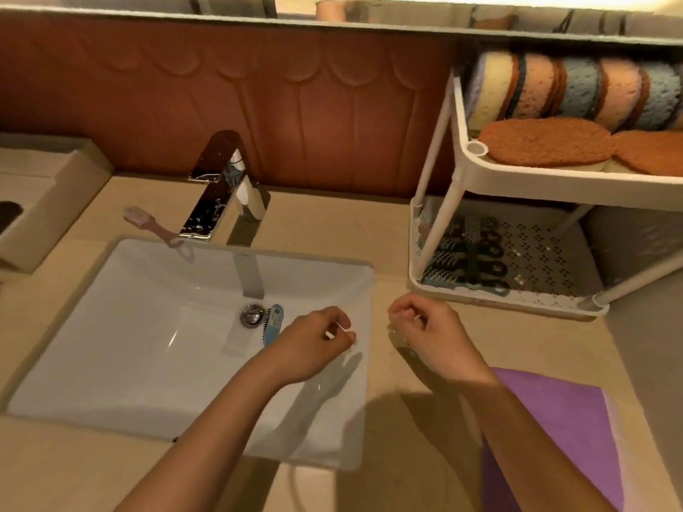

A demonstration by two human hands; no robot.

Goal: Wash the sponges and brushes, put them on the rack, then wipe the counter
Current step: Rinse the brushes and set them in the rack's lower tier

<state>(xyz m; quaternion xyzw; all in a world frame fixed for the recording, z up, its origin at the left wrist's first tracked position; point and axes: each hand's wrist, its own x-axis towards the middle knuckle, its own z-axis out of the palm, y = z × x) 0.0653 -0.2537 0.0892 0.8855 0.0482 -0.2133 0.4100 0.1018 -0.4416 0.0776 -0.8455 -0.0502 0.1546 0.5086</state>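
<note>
A blue brush [272, 324] lies in the white sink [129, 345] beside the drain [252, 315]. A pink brush [146, 222] rests on the counter [332, 223], left of the faucet [221, 186]. My left hand [314, 339] hovers over the sink's right side, fingers pinched on a thin white piece I cannot identify. My right hand [421, 328] is curled over the counter just right of the sink, a white fleck at its fingertips. The white rack [465, 116] holds several sponges [554, 90] and brown scrub pads [543, 142] on top, with several dark brushes [469, 253] on the lower shelf.
A purple cloth [554, 419] lies on the counter under my right forearm. An open cardboard box [48, 201] stands at the far left. A brown panelled wall [295, 105] runs behind the counter, with a ledge above it.
</note>
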